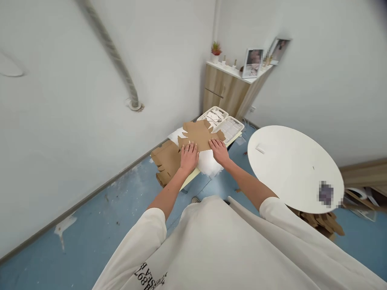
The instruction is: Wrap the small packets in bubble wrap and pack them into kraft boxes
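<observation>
A flat brown cardboard box blank (198,133) with cut flaps lies on the small table's work surface. My left hand (189,157) rests on its near left edge, fingers stretched out over the board, a ring on one finger. On the near right edge lies my right hand (219,152), its fingers likewise extended on the board. Beneath the blank, a stack of white sheets (208,163) shows toward me. More brown box blanks (167,159) lie left of my left hand, partly overhanging the table edge.
Two white plastic baskets, a left one (222,113) with paper pieces and a right one (234,128), stand behind the blank. A white oval table (290,169) is on the right, with cardboard (322,223) below it. A wooden cabinet (228,90) fills the corner.
</observation>
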A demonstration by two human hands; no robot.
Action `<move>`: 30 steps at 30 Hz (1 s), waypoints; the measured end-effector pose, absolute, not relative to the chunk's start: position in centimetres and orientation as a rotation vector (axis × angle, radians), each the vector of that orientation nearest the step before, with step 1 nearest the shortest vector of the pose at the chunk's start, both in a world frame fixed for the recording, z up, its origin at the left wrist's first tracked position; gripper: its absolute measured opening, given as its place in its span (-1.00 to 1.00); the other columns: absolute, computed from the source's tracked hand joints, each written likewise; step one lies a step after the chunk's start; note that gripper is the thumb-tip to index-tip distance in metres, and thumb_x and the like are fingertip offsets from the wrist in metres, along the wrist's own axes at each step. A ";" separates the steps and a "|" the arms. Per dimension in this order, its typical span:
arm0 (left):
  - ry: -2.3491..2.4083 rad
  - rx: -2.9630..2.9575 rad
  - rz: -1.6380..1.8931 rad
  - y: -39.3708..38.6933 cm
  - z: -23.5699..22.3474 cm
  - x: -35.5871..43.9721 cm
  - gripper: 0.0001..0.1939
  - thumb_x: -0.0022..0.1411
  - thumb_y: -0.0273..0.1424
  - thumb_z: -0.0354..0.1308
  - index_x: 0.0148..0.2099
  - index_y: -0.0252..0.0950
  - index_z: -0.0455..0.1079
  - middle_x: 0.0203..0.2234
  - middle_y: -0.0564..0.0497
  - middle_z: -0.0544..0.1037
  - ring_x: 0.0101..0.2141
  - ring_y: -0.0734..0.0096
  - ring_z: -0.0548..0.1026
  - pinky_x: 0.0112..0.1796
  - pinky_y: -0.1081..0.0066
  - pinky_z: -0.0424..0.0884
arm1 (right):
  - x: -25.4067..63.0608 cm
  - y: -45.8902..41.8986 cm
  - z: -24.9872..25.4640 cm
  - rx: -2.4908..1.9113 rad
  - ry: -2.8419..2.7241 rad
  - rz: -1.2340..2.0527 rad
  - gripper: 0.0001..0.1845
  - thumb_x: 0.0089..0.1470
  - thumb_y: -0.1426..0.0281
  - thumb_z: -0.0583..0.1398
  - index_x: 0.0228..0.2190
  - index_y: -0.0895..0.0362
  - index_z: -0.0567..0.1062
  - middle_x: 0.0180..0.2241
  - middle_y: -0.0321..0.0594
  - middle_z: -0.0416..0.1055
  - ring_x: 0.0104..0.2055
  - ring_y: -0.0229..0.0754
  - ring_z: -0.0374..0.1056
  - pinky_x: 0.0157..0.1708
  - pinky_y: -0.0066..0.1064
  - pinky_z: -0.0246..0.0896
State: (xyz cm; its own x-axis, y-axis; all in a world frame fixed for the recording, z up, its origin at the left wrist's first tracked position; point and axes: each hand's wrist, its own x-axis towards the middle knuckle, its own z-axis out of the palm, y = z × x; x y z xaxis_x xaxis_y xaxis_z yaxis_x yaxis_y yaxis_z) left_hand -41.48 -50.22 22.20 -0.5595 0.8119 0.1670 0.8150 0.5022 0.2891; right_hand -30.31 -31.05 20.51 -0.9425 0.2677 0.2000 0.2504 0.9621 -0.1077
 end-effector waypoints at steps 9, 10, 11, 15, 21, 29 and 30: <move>-2.492 -1.854 -0.507 -36.4 21.6 -32.4 -0.42 0.49 -0.22 -0.19 0.45 -0.28 0.09 0.39 -0.18 0.15 0.37 0.00 0.08 0.37 -0.05 -0.20 | -16.3 -21.4 20.4 -0.798 -2.797 0.063 -0.29 0.24 0.52 -0.06 0.40 0.16 0.08 0.37 0.00 0.11 0.40 0.11 -0.05 0.34 0.00 -0.24; -2.469 -1.899 -0.507 -34.8 21.5 -31.0 -0.43 0.49 -0.22 -0.19 0.45 -0.29 0.09 0.39 -0.18 0.16 0.37 0.00 0.09 0.36 -0.05 -0.19 | -14.4 -20.3 20.2 -0.835 -2.786 0.062 -0.29 0.24 0.52 -0.06 0.40 0.15 0.08 0.37 -0.01 0.12 0.39 0.11 -0.04 0.34 0.00 -0.23; -2.451 -1.942 -0.504 -33.2 21.3 -29.6 -0.43 0.49 -0.23 -0.19 0.45 -0.28 0.09 0.39 -0.18 0.17 0.37 0.00 0.09 0.36 -0.05 -0.19 | -12.5 -19.3 20.0 -0.875 -2.775 0.064 -0.29 0.24 0.52 -0.06 0.40 0.14 0.09 0.36 -0.02 0.13 0.39 0.11 -0.04 0.33 0.00 -0.23; -2.405 -2.087 -0.491 -27.2 20.4 -23.4 -0.43 0.48 -0.24 -0.17 0.45 -0.25 0.10 0.38 -0.18 0.18 0.37 -0.01 0.09 0.35 -0.07 -0.17 | -4.8 -15.3 19.0 -1.029 -2.730 0.064 -0.29 0.24 0.54 -0.08 0.39 0.14 0.10 0.35 -0.02 0.14 0.37 0.10 -0.01 0.32 -0.02 -0.22; -2.331 -2.301 -0.454 -20.7 18.5 -14.4 -0.44 0.48 -0.24 -0.19 0.43 -0.24 0.13 0.37 -0.19 0.21 0.37 0.00 0.08 0.35 -0.05 -0.14 | 5.7 -11.3 17.0 -1.206 -2.699 0.077 -0.29 0.22 0.55 -0.06 0.38 0.11 0.12 0.33 -0.01 0.18 0.34 0.09 0.02 0.30 -0.02 -0.19; -2.199 -2.538 -0.275 -15.3 15.4 -7.7 -0.46 0.50 -0.23 -0.22 0.41 -0.27 0.17 0.35 -0.21 0.23 0.33 0.00 0.15 0.33 -0.02 -0.08 | 13.9 -9.4 13.3 -1.461 -2.643 0.128 -0.33 0.22 0.54 -0.04 0.35 0.14 0.19 0.29 0.04 0.23 0.29 0.11 0.09 0.25 -0.06 -0.09; -2.177 -2.563 -0.255 -14.7 14.8 -7.3 -0.46 0.50 -0.23 -0.22 0.40 -0.28 0.17 0.34 -0.22 0.24 0.32 0.00 0.17 0.33 -0.02 -0.06 | 14.4 -9.2 12.8 -1.492 -2.644 0.133 -0.33 0.22 0.53 -0.03 0.35 0.14 0.20 0.28 0.04 0.24 0.29 0.11 0.10 0.25 -0.06 -0.09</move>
